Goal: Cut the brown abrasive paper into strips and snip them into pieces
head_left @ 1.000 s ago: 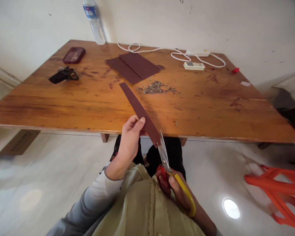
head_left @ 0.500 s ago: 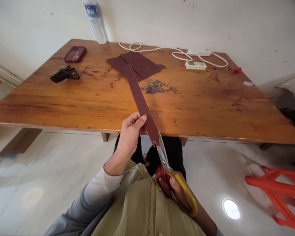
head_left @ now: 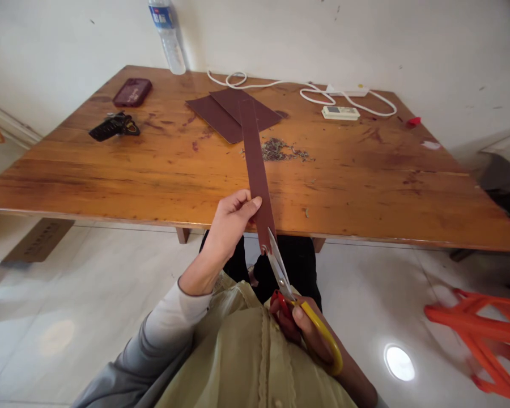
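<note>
My left hand (head_left: 232, 226) pinches a long dark-red strip (head_left: 255, 158), like sandpaper or stiff paper, near its lower end. The strip points away from me, its far end over two sheets of the same colour (head_left: 223, 116) on the table. In my right hand (head_left: 308, 320) are scissors (head_left: 280, 272) with one yellow and one red handle. Their blades are slightly apart at the strip's near end, one in front of it. A small notch shows at that end. Beyond the strip lies a loose pile of small curly scraps (head_left: 276, 149).
On the wooden table (head_left: 174, 181) stand a water bottle (head_left: 172, 48), a dark-red case (head_left: 132, 92) and a black clip-like object (head_left: 114, 127). A white cable (head_left: 263, 86) and a small pale device (head_left: 340, 113) lie at the back. An orange stool (head_left: 484, 328) is at right.
The strip has swung to a more upright angle, its far end moving right. My left hand has shifted slightly right with it. The scissors' tip now shows in front of the strip.
</note>
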{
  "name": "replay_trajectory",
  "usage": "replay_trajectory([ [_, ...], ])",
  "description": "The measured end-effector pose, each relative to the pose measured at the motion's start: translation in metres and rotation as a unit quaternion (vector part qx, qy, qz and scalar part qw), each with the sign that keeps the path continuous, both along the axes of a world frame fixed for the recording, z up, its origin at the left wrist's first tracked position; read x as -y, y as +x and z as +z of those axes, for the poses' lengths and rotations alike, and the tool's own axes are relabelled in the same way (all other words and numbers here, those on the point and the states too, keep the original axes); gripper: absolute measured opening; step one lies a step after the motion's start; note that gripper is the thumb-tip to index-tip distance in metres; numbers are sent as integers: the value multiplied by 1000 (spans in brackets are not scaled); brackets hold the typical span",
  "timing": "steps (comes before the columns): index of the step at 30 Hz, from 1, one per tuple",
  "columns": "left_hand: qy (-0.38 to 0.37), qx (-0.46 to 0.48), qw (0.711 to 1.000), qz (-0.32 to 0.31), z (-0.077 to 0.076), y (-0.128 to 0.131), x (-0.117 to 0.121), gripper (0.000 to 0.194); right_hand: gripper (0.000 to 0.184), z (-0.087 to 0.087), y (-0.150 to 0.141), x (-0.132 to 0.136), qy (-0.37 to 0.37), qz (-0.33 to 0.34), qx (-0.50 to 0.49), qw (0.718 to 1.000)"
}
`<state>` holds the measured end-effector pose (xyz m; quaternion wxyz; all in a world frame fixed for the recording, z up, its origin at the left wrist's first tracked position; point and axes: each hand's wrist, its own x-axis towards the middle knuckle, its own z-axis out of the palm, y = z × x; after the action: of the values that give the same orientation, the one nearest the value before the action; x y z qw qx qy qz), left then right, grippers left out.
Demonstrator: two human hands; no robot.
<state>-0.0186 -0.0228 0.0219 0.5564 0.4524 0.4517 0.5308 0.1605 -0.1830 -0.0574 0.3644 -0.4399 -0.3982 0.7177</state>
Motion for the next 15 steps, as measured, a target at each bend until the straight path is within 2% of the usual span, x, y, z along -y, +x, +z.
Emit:
replay_trajectory([
  [6,16,-40,999,-12,0,-3,-4,39,80,2,0,0,-4,11,36,999],
  [15,-22,-16,999,-16,-4,-3,-3,45,77,-3,-2,6,-33,-35,29,998],
])
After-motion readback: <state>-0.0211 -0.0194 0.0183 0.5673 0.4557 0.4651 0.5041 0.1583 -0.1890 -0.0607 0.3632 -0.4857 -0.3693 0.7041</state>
